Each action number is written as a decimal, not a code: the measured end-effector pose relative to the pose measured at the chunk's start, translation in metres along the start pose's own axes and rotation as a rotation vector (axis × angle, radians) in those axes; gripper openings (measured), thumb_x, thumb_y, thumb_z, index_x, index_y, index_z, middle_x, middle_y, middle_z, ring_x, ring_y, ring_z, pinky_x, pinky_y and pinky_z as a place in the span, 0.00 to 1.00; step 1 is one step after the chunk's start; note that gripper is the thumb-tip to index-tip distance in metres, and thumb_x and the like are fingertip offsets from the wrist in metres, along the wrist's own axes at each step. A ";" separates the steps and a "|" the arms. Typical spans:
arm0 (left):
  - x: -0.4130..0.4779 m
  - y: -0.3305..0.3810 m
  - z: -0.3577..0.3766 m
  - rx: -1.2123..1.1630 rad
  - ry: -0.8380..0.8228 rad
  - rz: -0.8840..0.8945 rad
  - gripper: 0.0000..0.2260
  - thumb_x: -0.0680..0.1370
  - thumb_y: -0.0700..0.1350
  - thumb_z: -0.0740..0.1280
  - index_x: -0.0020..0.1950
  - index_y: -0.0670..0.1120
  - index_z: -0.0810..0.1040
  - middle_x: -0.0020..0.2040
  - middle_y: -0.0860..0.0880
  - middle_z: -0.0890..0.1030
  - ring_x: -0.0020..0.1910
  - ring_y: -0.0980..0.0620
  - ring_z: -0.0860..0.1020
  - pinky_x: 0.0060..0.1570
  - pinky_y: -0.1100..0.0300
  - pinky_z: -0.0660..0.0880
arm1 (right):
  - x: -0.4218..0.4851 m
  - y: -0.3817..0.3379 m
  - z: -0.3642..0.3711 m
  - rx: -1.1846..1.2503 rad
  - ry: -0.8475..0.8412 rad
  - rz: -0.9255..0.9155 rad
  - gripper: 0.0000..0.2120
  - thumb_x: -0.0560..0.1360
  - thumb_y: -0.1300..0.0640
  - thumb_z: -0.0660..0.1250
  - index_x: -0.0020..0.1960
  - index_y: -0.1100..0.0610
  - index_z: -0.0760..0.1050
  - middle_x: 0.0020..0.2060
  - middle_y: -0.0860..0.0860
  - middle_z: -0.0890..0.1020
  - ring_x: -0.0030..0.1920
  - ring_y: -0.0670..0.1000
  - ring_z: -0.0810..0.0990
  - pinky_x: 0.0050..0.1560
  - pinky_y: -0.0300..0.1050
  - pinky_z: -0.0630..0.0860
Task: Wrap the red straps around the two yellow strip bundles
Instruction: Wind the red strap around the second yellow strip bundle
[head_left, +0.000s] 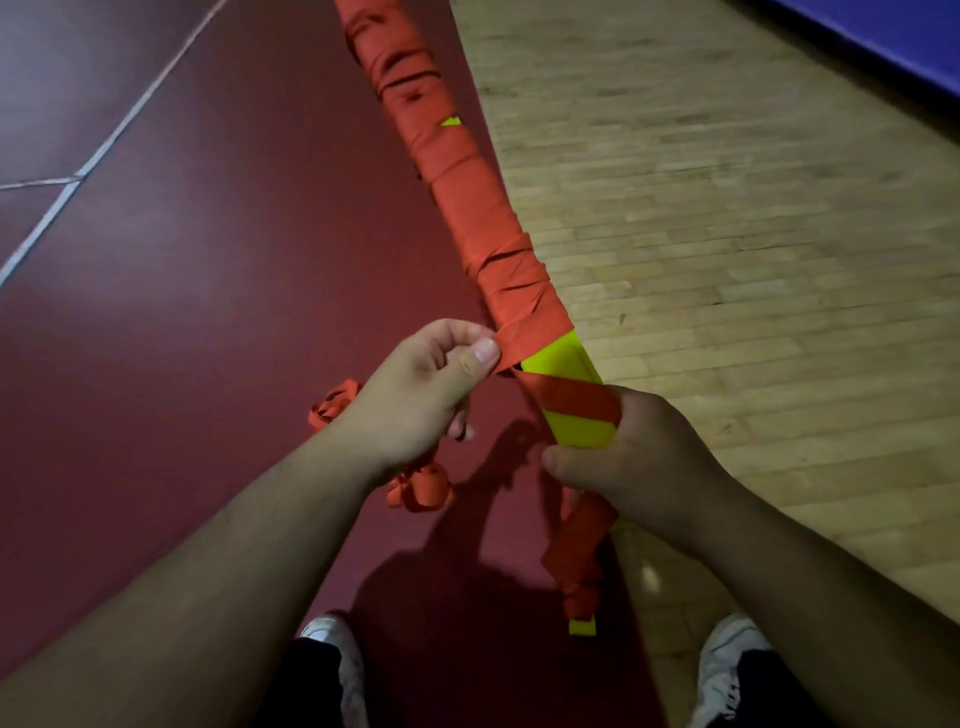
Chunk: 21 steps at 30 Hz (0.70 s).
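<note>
Over on the left, a dark red floor (182, 312) with white lines (104, 150) crossing the upper left corner. Moving in, the left hand (421, 395) is up at mid-frame, thumb and forefinger pinching the red strap (519, 340) and holding it taut where it leaves the roll; the other fingers are curled under. Just beneath that wrist, loose coils (421, 488) of the same strap lie on the floor.

Centre now: the yellow bundle (561, 361) runs as one long diagonal from top centre down toward the lower right. Its upper stretch is wrapped in red, with bare yellow showing between the two hands and one slanted turn of strap across it.

The right hand (644, 462) grips the bundle below that turn, fingers curled round it, thumb lying along the near side. Under the hand, bunched red wrap and a short yellow end.

Right side: wooden floor (727, 234), a blue edge (883, 36) in the upper right corner. Two shoes (727, 654) sit at the bottom edge.
</note>
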<state>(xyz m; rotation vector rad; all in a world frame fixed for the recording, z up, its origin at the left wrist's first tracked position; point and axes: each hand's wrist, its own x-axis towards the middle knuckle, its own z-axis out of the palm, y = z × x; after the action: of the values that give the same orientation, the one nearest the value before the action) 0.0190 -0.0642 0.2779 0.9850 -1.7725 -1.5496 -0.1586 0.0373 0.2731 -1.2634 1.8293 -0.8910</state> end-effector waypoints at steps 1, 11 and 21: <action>0.000 0.000 0.000 0.027 0.005 -0.009 0.07 0.83 0.45 0.60 0.52 0.42 0.73 0.23 0.55 0.71 0.21 0.57 0.67 0.29 0.61 0.75 | 0.000 -0.001 0.000 0.003 0.001 -0.004 0.20 0.56 0.43 0.73 0.44 0.53 0.82 0.36 0.50 0.85 0.37 0.49 0.84 0.42 0.48 0.81; -0.001 -0.009 0.006 -0.353 -0.064 -0.052 0.12 0.80 0.52 0.60 0.39 0.52 0.77 0.30 0.52 0.69 0.29 0.54 0.65 0.35 0.60 0.70 | 0.000 -0.003 0.002 0.184 -0.089 -0.070 0.19 0.56 0.43 0.75 0.42 0.53 0.80 0.34 0.58 0.83 0.37 0.63 0.83 0.41 0.63 0.82; -0.002 -0.014 0.009 -0.485 -0.191 -0.118 0.44 0.66 0.70 0.72 0.67 0.36 0.71 0.46 0.47 0.76 0.25 0.60 0.62 0.28 0.65 0.58 | -0.008 -0.009 0.004 0.492 -0.389 -0.015 0.21 0.58 0.49 0.75 0.43 0.63 0.78 0.34 0.60 0.81 0.30 0.58 0.80 0.31 0.50 0.78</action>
<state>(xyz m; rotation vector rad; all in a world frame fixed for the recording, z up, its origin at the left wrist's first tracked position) 0.0145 -0.0586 0.2631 0.7279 -1.3662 -2.0769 -0.1497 0.0418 0.2801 -1.0452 1.2043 -0.9513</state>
